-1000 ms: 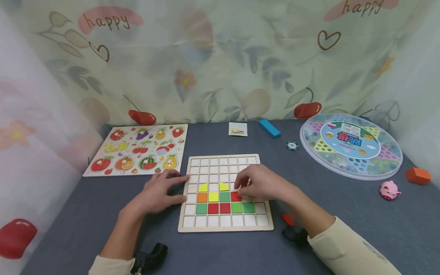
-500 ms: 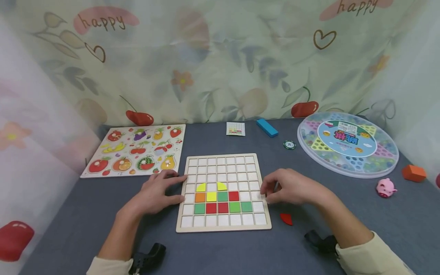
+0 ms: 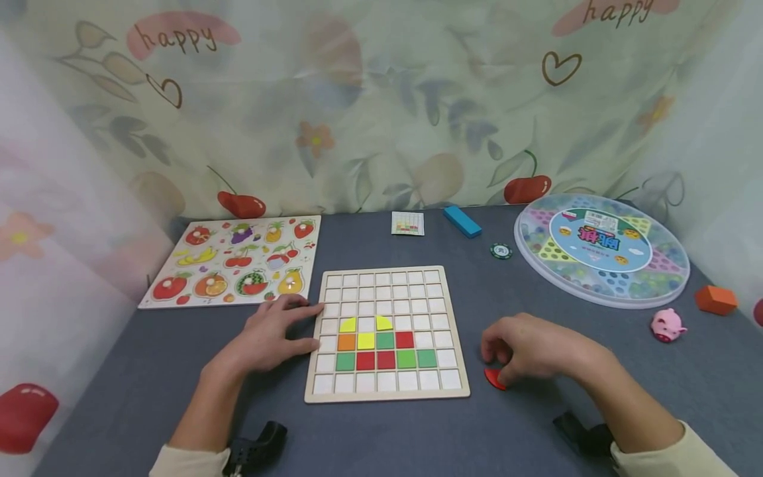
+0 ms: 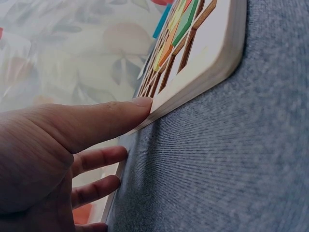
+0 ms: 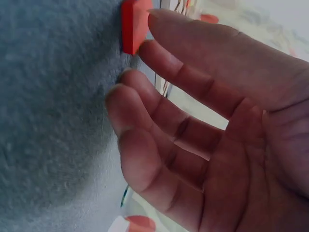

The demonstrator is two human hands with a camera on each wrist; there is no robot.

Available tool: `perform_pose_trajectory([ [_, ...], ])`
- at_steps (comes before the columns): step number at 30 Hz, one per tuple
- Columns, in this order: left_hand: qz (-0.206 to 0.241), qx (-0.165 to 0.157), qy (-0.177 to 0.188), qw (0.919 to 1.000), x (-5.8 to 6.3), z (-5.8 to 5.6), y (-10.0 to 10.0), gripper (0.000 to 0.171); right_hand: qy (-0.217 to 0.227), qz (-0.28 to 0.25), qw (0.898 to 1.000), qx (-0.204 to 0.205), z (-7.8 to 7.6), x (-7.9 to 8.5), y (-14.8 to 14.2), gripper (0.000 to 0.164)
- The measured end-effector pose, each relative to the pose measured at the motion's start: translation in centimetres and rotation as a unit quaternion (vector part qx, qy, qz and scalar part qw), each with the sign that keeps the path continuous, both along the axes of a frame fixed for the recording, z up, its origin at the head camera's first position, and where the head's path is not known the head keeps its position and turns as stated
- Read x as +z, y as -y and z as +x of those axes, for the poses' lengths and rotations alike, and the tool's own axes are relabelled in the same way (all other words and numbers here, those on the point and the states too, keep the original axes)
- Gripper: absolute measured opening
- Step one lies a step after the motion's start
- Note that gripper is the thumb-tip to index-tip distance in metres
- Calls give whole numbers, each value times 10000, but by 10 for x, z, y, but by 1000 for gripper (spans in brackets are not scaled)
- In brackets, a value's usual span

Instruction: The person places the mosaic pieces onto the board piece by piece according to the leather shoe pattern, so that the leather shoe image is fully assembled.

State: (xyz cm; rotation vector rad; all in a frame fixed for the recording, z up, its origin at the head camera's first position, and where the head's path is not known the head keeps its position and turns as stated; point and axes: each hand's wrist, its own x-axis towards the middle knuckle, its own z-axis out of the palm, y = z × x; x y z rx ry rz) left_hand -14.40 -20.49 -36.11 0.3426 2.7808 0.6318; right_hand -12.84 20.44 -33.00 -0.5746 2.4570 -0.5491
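Note:
A wooden grid board [image 3: 387,391] lies on the table with several coloured tiles in its lower middle cells, among them an orange tile [image 3: 346,342] and two yellow rounded tiles. My left hand [image 3: 265,338] rests at the board's left side, fingers spread; in the left wrist view its thumb [image 4: 116,116] touches the board's rim [image 4: 203,72]. To the right of the board my right hand [image 3: 536,348] is over a red quarter-round tile [image 3: 494,378] lying flat on the table. Thumb and index fingertips are at the tile [image 5: 134,26], loosely bent, without a visible pinch.
A fruit picture board [image 3: 232,262] lies at left. Along the back are a small pattern card [image 3: 408,223], a blue block [image 3: 462,221] and a poker chip [image 3: 501,251]. At right stand a round game box [image 3: 602,252], a pink pig figure [image 3: 667,325] and an orange block [image 3: 716,300].
My right hand has left the board's tiles and moved right and down to the red quarter-round tile. The left hand stays at the board's edge.

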Motion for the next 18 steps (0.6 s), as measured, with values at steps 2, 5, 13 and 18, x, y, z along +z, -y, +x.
perform_pose_trajectory([
  [2,13,1,-5,10000,0,0,0,72,-85,63,9999,24,2,-1,2,23],
  [5,16,10,-1,10000,-1,0,1,72,-69,130,9999,-14,5,-2,7,24],
  [13,-21,-3,-51,10000,-2,-1,1,72,-64,-5,10000,16,6,-3,13,25],
  [18,-31,1,-53,10000,-1,-1,2,72,-374,-514,9979,126,-3,0,14,16],
])
